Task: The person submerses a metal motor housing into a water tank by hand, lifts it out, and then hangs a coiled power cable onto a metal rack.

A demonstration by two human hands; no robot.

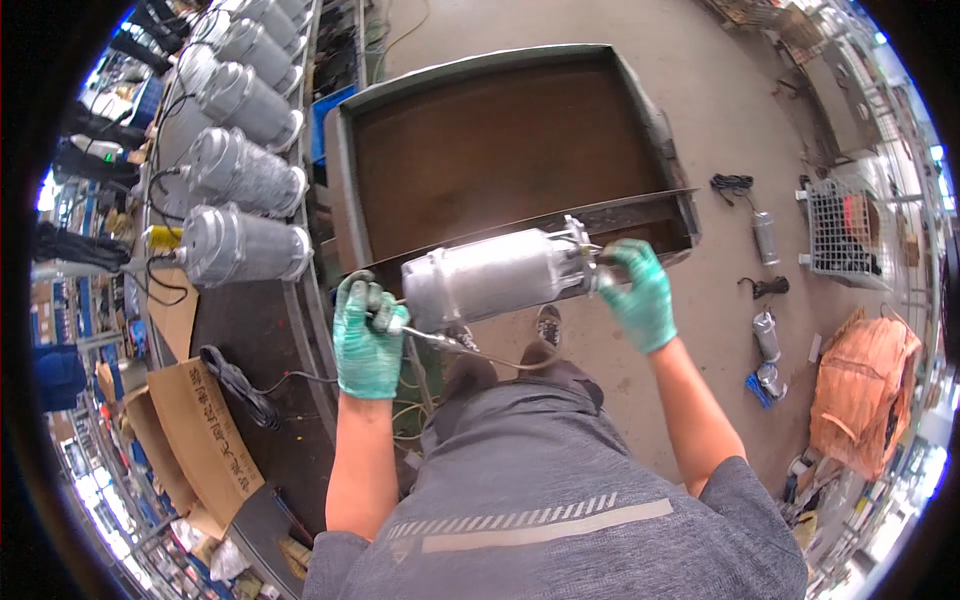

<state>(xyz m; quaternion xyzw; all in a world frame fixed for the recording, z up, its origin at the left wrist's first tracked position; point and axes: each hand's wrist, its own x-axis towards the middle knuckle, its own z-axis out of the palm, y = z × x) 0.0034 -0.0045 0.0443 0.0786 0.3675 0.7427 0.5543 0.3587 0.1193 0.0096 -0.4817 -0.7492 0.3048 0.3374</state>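
Note:
A silver cylindrical motor pump (485, 275) lies roughly level in front of me, over the near edge of a metal tank. My left hand (368, 335), in a green glove, is closed at the pump's left end. A metal fitting (430, 338) with a thin hose (510, 362) runs out from beside that hand; whether the fingers also hold it, I cannot make out. At the right end, with its slotted bracket and short wires (592, 250), the curled fingers of my gloved right hand (642, 295) grip the pump. Their tips are partly hidden.
The rusty-bottomed tank (505, 60) stands ahead. Several similar pumps (245, 245) line the bench at left, near a cable coil (240, 388) and cardboard box (205, 435). On the floor at right are smaller pumps (765, 238), a wire basket (848, 225) and an orange sack (862, 395).

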